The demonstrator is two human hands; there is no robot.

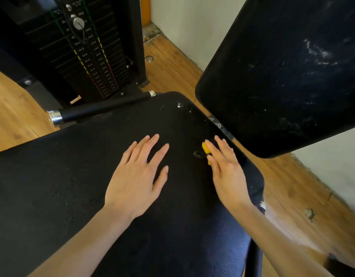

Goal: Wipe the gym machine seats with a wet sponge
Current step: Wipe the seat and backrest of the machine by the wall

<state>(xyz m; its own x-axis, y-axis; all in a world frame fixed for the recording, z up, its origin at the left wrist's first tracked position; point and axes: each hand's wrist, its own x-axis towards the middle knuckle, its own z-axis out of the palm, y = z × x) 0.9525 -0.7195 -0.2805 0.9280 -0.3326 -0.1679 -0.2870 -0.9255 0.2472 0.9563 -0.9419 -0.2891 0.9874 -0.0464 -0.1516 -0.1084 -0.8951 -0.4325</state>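
Both hands lie flat, fingers spread: left hand (pixel 136 176) on seat (pixel 73 186), right hand (pixel 225 168) pressing yellow sponge (pixel 205 147).

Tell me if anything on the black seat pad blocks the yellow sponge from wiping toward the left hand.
Nothing visible blocks it. The yellow sponge sits under the straight fingers of the right hand on the black padded seat. Only a small dark loop lies beside it. The left hand rests flat further along.

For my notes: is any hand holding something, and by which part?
The right hand presses straight fingers on a yellow sponge; no curled grip shows. The left hand holds nothing.
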